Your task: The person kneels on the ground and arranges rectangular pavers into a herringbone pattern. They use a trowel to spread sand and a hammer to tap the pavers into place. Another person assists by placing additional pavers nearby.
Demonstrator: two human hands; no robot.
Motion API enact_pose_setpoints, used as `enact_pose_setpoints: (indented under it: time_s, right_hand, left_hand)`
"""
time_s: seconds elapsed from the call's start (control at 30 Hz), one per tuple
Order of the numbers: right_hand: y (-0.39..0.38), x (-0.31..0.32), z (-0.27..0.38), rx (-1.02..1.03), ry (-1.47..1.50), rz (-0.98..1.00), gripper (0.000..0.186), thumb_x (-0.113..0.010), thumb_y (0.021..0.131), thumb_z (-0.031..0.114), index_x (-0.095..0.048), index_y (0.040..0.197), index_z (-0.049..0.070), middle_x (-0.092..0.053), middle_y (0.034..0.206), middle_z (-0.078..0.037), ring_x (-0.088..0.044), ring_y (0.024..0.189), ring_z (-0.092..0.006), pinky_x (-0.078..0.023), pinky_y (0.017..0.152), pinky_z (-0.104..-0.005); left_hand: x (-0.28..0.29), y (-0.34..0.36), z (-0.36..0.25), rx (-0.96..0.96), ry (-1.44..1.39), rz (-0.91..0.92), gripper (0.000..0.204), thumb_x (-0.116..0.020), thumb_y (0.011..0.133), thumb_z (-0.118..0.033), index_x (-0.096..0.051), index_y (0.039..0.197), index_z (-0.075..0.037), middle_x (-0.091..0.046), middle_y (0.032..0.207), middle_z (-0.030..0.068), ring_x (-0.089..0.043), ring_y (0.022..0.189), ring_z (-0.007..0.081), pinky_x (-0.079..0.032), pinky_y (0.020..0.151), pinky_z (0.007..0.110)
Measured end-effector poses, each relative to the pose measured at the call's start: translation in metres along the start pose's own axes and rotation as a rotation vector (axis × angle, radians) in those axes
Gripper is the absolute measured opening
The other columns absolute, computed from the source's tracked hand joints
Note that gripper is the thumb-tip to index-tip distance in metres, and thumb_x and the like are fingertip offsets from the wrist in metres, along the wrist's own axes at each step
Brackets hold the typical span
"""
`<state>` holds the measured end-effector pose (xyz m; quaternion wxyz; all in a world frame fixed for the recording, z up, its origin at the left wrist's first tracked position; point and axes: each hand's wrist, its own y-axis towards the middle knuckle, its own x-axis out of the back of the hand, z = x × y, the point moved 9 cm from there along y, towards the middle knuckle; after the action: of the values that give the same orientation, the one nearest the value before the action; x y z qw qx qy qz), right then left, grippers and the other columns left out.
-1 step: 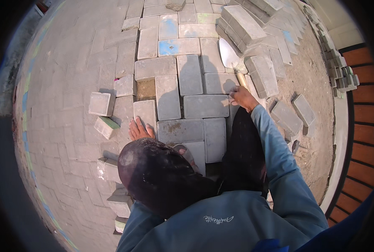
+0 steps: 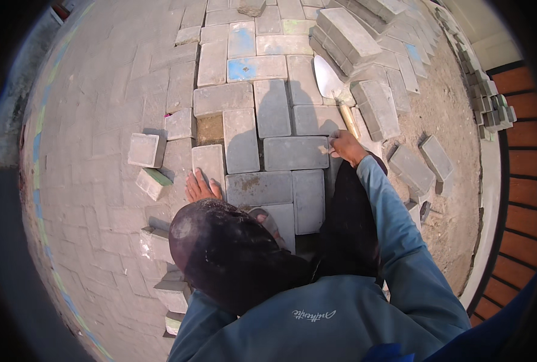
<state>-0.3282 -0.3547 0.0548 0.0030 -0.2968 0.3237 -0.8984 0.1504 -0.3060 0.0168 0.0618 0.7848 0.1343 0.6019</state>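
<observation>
Paver (image 2: pixel 296 153) touched by R hand (image 2: pixel 347 148), grip approx half-curled; L hand (image 2: pixel 202 186) splayed.

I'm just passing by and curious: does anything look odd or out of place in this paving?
Yes: a square patch of brown soil ahead of the left hand interrupts the grey pavers; blue stains farther ahead also stand out.

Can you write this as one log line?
left hand: spread on paving | right hand: by end of grey paver | trowel: beyond right hand
</observation>
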Motion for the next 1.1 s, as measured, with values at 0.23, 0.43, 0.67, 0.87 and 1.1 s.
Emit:
enact_pose_setpoints:
  time_s: [0.23,0.43,0.67,0.87,1.1]
  right_hand:
    - [-0.061,-0.081,-0.064,-0.108,0.221,-0.278,0.048,-0.061,0.091,0.018,-0.058,0.131,-0.009,-0.065,0.126,-0.031,-0.061,0.121,-0.046,-0.047,0.104,-0.045]
    - [-0.085,-0.096,-0.057,-0.358,0.623,-0.329,0.053,-0.063,0.097,0.02,-0.053,0.141,-0.007,-0.061,0.136,-0.023,-0.057,0.127,-0.0308,-0.043,0.107,-0.0385]
    - [-0.079,-0.109,-0.067,-0.194,0.581,-0.473,0.067,-0.066,0.093,0.017,-0.04,0.15,-0.006,-0.051,0.146,-0.024,-0.048,0.138,-0.0355,-0.036,0.116,-0.0399]
    - [-0.091,-0.108,-0.057,-0.126,0.587,-0.373,0.073,-0.067,0.087,0.014,-0.037,0.151,-0.004,-0.047,0.149,-0.025,-0.045,0.14,-0.0361,-0.036,0.116,-0.0404]
    - [-0.092,-0.099,-0.063,-0.133,0.86,-0.256,0.074,-0.062,0.083,0.01,-0.037,0.152,-0.001,-0.044,0.152,-0.021,-0.047,0.137,-0.0286,-0.039,0.112,-0.0385]
  left_hand:
    - [0.035,0.037,-0.081,-0.301,-0.462,0.073,0.033,-0.063,0.092,-0.002,-0.063,0.125,-0.006,-0.066,0.125,0.0192,-0.063,0.119,0.0387,-0.051,0.1,0.048]
    - [-0.002,0.055,-0.178,-0.427,-0.549,0.272,0.032,-0.06,0.092,-0.004,-0.063,0.124,-0.002,-0.067,0.118,0.0184,-0.063,0.112,0.0383,-0.052,0.097,0.046]
    - [-0.005,0.035,-0.234,-0.811,-0.405,0.267,0.04,-0.062,0.092,-0.008,-0.059,0.13,0.003,-0.056,0.14,0.02,-0.05,0.136,0.0381,-0.04,0.114,0.049]
    - [-0.024,0.025,-0.279,-0.992,-0.344,0.387,0.054,-0.064,0.097,-0.028,-0.053,0.141,0.002,-0.052,0.143,0.0212,-0.045,0.14,0.0385,-0.035,0.119,0.05]
    - [-0.035,0.018,-0.319,-0.987,-0.103,0.499,0.09,-0.07,0.084,-0.064,-0.051,0.144,0.0,-0.048,0.142,0.0248,-0.044,0.135,0.04,-0.037,0.114,0.045]
